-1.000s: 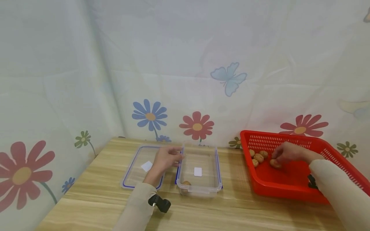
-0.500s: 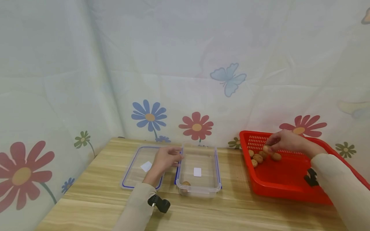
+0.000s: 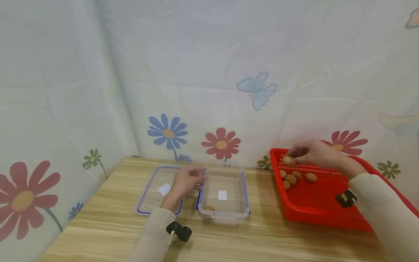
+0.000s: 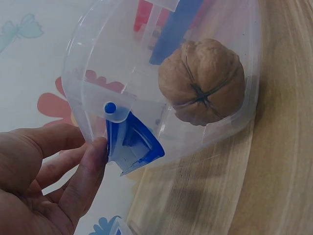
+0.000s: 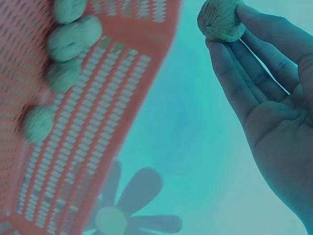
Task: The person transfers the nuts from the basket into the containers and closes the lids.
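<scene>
My right hand point(image 3: 317, 154) pinches a walnut point(image 3: 288, 161) between thumb and fingertips, above the left side of a red plastic basket point(image 3: 324, 215). The right wrist view shows that held walnut point(image 5: 221, 20) beyond the basket's rim. Several more walnuts point(image 3: 290, 179) lie in the basket's left part. By the left side of a clear food storage container point(image 3: 229, 215), my left hand point(image 3: 186, 182) holds its edge, the thumb against a blue side clip point(image 4: 132, 142). One walnut point(image 4: 201, 81) sits inside the container, at its near left corner.
The container's clear lid point(image 3: 148, 198), with a blue seal and a white label, lies flat on the wooden table point(image 3: 108, 214) left of the container. A flower-printed curtain point(image 3: 209, 72) hangs behind the table. Another white label point(image 3: 222, 195) shows at the container.
My right hand has picked up a walnut from the basket, raised it and carried it left, towards the basket's left rim. The left hand stays at the container.
</scene>
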Available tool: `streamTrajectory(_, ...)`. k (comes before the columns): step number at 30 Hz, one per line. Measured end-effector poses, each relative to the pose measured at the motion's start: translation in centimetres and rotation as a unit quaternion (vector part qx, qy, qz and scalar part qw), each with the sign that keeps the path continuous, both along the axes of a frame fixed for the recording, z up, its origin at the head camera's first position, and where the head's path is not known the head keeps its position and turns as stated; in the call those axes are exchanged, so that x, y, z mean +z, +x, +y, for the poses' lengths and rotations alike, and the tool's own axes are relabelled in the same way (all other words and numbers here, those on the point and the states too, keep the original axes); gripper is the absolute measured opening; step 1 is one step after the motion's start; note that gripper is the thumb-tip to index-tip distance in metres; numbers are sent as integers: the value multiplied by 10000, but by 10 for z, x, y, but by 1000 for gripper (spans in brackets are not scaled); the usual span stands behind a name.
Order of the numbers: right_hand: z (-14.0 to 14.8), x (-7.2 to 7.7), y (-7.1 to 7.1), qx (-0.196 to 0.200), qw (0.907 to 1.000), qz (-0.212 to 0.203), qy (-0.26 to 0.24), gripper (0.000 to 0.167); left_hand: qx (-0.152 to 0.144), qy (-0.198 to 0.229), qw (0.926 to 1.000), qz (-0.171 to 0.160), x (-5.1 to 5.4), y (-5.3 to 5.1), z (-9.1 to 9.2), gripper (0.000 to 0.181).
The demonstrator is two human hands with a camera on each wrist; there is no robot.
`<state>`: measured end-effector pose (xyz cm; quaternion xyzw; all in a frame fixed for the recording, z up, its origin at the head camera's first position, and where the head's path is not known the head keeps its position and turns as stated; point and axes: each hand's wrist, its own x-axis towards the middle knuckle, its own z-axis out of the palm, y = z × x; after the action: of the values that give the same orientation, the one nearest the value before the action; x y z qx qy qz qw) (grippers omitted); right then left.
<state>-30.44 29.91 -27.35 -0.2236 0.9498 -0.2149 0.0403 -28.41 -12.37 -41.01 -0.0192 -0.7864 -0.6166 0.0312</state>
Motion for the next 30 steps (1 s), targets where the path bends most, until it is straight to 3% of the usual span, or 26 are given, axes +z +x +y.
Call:
streamTrajectory(17,-47,12,52,224,9935,736,-841,35,0,-32,10000,68,-2,-1,-1,37)
streamTrajectory(26,-72,2,68,768,9777,1289,-1470,34,-14,105,9999,64,-3,-3,-2,37)
streamTrajectory(30,-82,-3,73,754,9738,1283,-1719,33,-33,121,9999,78,-3,-1,-2,36)
